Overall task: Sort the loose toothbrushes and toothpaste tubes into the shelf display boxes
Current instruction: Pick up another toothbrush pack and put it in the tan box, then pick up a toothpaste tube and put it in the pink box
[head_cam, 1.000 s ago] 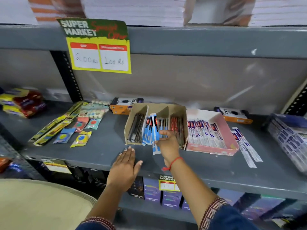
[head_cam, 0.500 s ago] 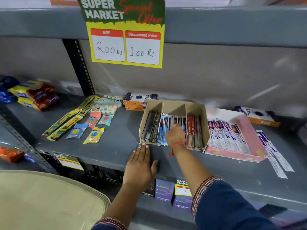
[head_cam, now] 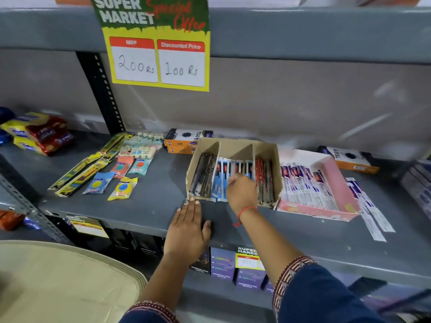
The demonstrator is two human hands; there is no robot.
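Observation:
A brown cardboard display box (head_cam: 265, 148) with three compartments stands on the grey shelf. Dark toothbrush packs (head_cam: 202, 180) fill its left slot, blue ones (head_cam: 218, 185) the middle, red and dark ones (head_cam: 264, 180) the right. My right hand (head_cam: 241, 193) is inside the middle slot, fingers curled over a blue toothbrush pack. My left hand (head_cam: 186, 229) lies flat on the shelf, fingertips touching the box's front left corner. A pink box (head_cam: 337, 183) to the right holds toothpaste tubes (head_cam: 305, 185). Loose toothpaste tubes (head_cam: 370, 210) lie beside it.
Long yellow-green packs (head_cam: 79, 171), small scrubber packets (head_cam: 122, 187) and orange cartons (head_cam: 186, 141) lie to the left of the box. Another orange carton (head_cam: 352, 159) sits at the back right. Biscuit packs (head_cam: 39, 134) are far left. A price sign (head_cam: 158, 43) hangs above. Purple boxes (head_cam: 235, 266) stand on the lower shelf.
My right hand has carried the blue toothbrush pack from the box's front edge down into the middle slot. My left hand slid forward to touch the box corner. The view moved closer.

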